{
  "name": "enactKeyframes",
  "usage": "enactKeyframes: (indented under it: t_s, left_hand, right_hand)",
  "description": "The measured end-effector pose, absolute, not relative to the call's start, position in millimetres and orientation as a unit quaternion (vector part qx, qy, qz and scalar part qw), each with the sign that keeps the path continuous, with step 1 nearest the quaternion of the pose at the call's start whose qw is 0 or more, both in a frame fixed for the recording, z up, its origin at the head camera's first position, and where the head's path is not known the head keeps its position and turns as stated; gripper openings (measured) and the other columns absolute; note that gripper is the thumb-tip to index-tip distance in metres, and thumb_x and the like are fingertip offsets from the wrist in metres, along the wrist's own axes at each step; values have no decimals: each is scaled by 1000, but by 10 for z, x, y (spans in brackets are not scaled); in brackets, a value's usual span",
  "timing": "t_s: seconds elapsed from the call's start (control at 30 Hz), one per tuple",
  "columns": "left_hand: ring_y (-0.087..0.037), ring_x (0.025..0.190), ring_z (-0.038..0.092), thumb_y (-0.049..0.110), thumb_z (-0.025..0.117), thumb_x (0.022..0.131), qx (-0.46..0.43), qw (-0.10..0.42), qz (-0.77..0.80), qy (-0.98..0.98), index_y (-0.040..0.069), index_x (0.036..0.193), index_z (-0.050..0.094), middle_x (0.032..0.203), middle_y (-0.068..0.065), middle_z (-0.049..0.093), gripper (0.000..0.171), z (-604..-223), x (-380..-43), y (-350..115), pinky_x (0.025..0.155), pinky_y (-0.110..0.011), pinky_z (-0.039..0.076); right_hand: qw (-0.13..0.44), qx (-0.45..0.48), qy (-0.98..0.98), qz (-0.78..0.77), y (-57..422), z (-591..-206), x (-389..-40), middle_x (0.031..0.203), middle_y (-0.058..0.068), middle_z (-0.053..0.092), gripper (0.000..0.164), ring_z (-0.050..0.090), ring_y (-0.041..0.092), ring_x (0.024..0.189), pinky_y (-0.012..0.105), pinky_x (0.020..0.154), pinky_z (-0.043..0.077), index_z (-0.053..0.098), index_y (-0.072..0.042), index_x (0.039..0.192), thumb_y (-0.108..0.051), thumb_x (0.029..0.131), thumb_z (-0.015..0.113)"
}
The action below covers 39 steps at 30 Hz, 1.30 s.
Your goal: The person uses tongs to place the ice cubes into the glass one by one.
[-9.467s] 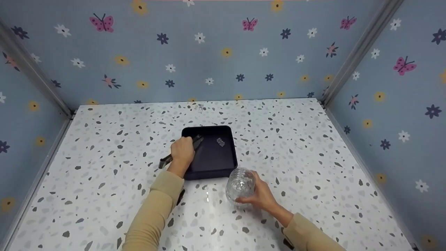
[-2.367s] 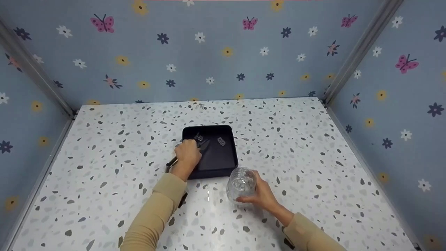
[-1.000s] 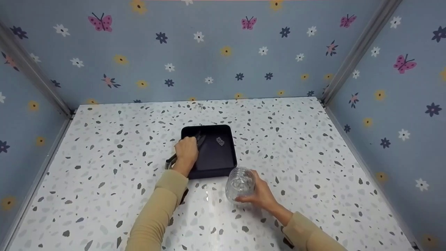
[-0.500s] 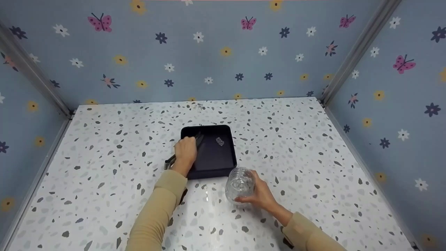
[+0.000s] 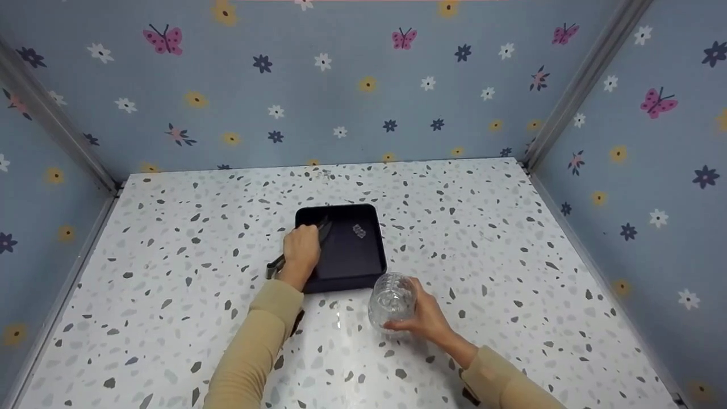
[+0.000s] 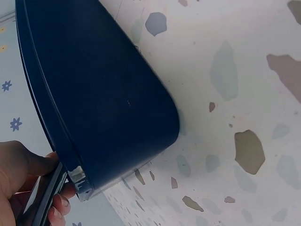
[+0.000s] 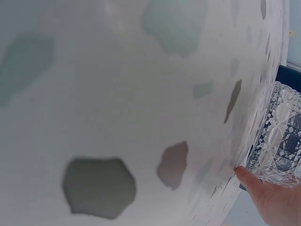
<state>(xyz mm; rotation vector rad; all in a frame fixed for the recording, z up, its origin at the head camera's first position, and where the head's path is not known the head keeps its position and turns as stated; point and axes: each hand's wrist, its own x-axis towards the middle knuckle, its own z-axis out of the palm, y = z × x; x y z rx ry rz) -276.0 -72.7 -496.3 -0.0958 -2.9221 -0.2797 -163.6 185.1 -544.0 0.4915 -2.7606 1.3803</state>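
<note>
Dark tongs (image 5: 325, 227) slant into a square dark tray (image 5: 349, 255); my left hand (image 5: 301, 250) grips them over the tray's left wall. Their bent end (image 5: 274, 267) sticks out to the left. In the left wrist view, thumb and fingers wrap round the tongs (image 6: 44, 195) beside the tray's outer wall (image 6: 113, 89). A small clear, ice-like cluster (image 5: 359, 231) lies in the tray, right of the tips. Whether the tips pinch anything cannot be made out. My right hand (image 5: 426, 315) holds a clear patterned glass (image 5: 392, 301) at the tray's near right corner.
The tray stands on a white speckled tabletop (image 5: 483, 238). Blue flowered panels rise behind it (image 5: 318, 85) and on both sides, with grey posts (image 5: 590, 85) at the corners.
Since 2.4 s ago my left hand and the tongs' tips have shifted slightly left; a clear piece seen by the tips then no longer shows. The right hand and glass have stayed put.
</note>
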Motion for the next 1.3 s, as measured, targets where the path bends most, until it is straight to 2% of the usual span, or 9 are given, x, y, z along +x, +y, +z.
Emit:
enactKeyframes:
  t_s: [0.3, 0.63, 0.93, 1.3]
  left_hand:
    - [-33, 63, 60, -1, 57, 76, -31, 101, -121, -987, -2, 73, 66, 74, -20, 63, 10, -4897, -2703, -719, 53, -41, 48]
    - [-33, 59, 59, 1, 57, 76, -44, 131, -122, -983, 1, 63, 63, 69, -18, 62, 14, -4799, -2567, -701, 52, -42, 47]
    - [-34, 61, 60, 11, 62, 79, -35, 122, -166, -978, -1, 75, 68, 74, -19, 63, 14, -4698, -2394, -663, 52, -43, 47]
    - [-33, 56, 58, 14, 65, 78, -80, 152, -189, -967, 2, 73, 64, 68, -16, 62, 14, -4554, -2087, -578, 46, -42, 44]
  right_hand:
    - [8, 159, -884, 441, 1858, -5439, -1631, 111, 12, 57, 92, 55, 25, 100, 40, 87, 40, 37, -6, 124, -37, 51, 83]
    - [-1, 151, -887, 436, 1857, -5448, -1636, 112, 11, 56, 93, 54, 25, 101, 40, 87, 40, 36, -8, 125, -39, 51, 83]
    - [-1, 145, -891, 431, 1850, -5451, -1636, 111, 12, 56, 94, 54, 25, 101, 41, 87, 40, 37, -7, 125, -40, 50, 83]
    - [1, 153, -884, 442, 1854, -5446, -1630, 112, 12, 56, 94, 54, 25, 101, 41, 88, 39, 36, -7, 125, -38, 50, 83]
